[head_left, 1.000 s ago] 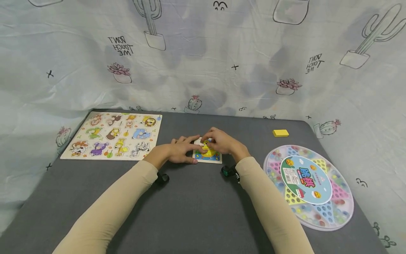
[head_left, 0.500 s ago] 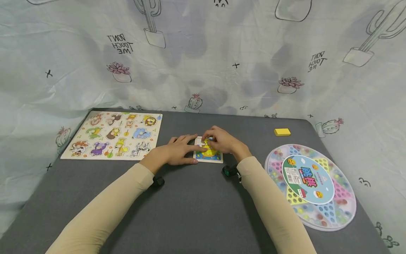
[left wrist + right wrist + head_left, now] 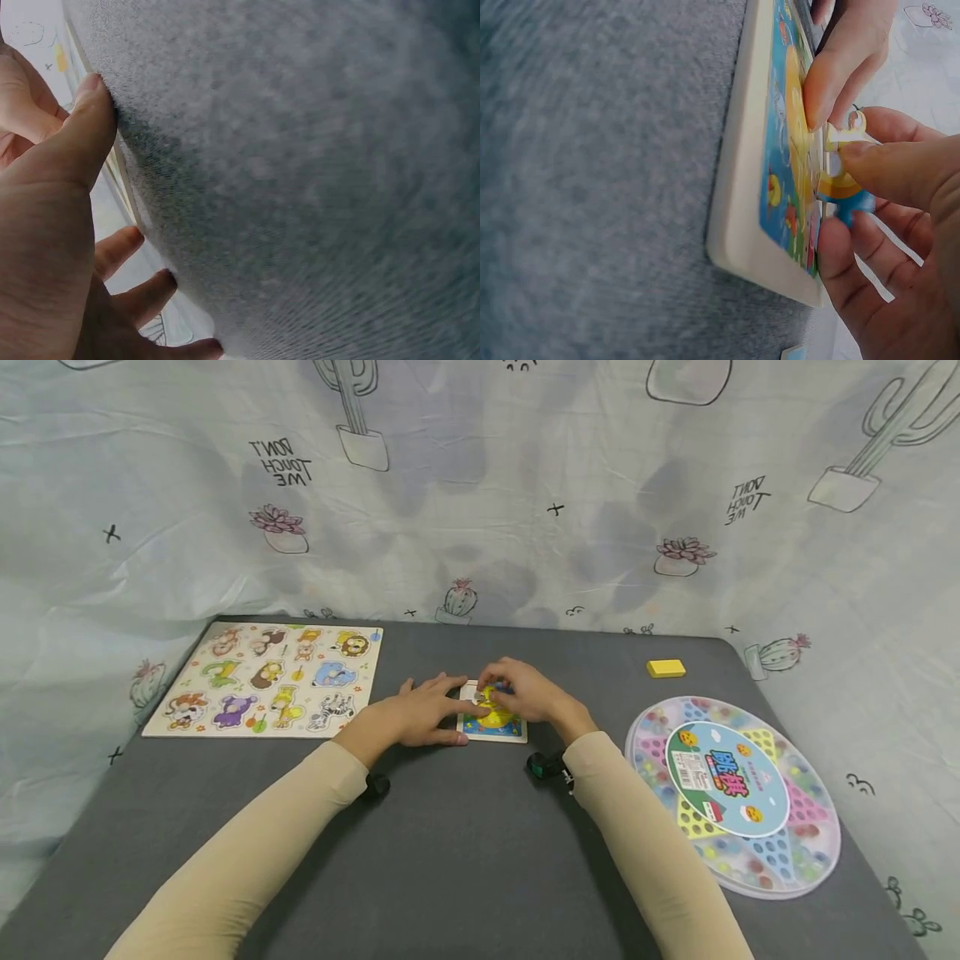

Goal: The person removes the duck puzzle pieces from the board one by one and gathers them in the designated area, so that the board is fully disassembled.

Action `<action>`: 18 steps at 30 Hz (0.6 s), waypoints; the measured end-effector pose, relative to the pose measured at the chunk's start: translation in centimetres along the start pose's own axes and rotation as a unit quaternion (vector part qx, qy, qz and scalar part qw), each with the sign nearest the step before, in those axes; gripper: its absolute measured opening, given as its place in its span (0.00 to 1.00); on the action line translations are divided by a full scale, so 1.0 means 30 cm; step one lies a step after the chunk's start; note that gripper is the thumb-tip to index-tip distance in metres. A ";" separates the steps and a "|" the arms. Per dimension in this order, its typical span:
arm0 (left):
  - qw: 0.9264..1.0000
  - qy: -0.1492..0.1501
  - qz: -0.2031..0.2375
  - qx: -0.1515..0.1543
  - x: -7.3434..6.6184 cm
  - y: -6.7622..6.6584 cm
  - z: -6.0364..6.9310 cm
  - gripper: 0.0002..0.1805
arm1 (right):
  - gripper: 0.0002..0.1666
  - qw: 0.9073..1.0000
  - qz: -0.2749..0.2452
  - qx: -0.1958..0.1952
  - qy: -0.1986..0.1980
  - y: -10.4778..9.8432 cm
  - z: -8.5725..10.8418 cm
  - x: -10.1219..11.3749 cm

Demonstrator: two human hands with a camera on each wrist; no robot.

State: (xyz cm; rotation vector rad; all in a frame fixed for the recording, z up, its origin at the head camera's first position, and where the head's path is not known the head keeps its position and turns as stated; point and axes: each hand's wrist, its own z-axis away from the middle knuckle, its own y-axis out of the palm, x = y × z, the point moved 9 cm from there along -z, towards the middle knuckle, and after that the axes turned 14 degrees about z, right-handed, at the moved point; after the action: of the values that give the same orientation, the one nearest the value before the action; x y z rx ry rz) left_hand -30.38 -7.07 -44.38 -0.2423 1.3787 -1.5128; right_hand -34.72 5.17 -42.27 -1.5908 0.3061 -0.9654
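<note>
A small jigsaw puzzle (image 3: 500,728) with a yellow figure on blue lies flat in its pale frame at the table's middle. My left hand (image 3: 420,717) spreads over its left side, one finger resting on the picture and the thumb by the frame's near left corner. In the right wrist view, my right hand (image 3: 911,202) pinches a yellow, white and blue jigsaw piece (image 3: 844,184) between thumb and fingers. The piece stands tilted up at the picture's surface; whether it touches the other pieces I cannot tell. In the left wrist view, the left thumb and fingers (image 3: 86,124) extend along the table.
An animal puzzle board (image 3: 273,681) lies at the back left. A round Chinese checkers set (image 3: 735,797) sits at the right, with a yellow block (image 3: 666,669) behind it. A printed curtain (image 3: 480,485) hangs beyond the grey table (image 3: 465,852).
The left wrist has drawn slightly left while a finger stays on the puzzle. My right hand keeps its pinch over the puzzle, with only small finger movement. The head view has shifted a little.
</note>
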 end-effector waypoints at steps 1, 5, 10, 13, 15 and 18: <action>1.000 0.002 -0.005 -0.001 -0.002 -0.003 0.000 0.34 | 0.12 1.000 0.000 -0.003 -0.002 -0.001 0.001 0.003; 1.000 0.011 -0.021 -0.004 -0.011 -0.008 -0.001 0.35 | 0.13 1.000 0.001 -0.013 -0.009 -0.008 0.011 0.009; 1.000 0.008 -0.025 -0.011 -0.012 -0.018 0.004 0.35 | 0.14 0.999 -0.003 -0.036 -0.011 -0.037 0.028 0.018; 1.000 0.010 -0.023 -0.012 -0.015 -0.019 0.006 0.35 | 0.15 0.999 -0.020 -0.041 -0.005 -0.052 0.043 0.011; 1.000 0.010 -0.019 -0.007 -0.015 -0.015 0.006 0.35 | 0.16 0.999 -0.030 -0.042 -0.002 -0.062 0.057 0.005; 1.000 0.008 -0.013 -0.004 -0.013 -0.010 0.006 0.35 | 0.17 0.998 -0.042 -0.048 0.003 -0.084 0.079 -0.004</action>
State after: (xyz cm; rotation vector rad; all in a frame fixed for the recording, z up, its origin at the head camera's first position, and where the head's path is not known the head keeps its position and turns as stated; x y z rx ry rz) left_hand -30.22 -6.94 -43.90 -0.2562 1.3994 -1.5333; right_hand -33.86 7.58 -39.95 -1.7003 0.2949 -1.0324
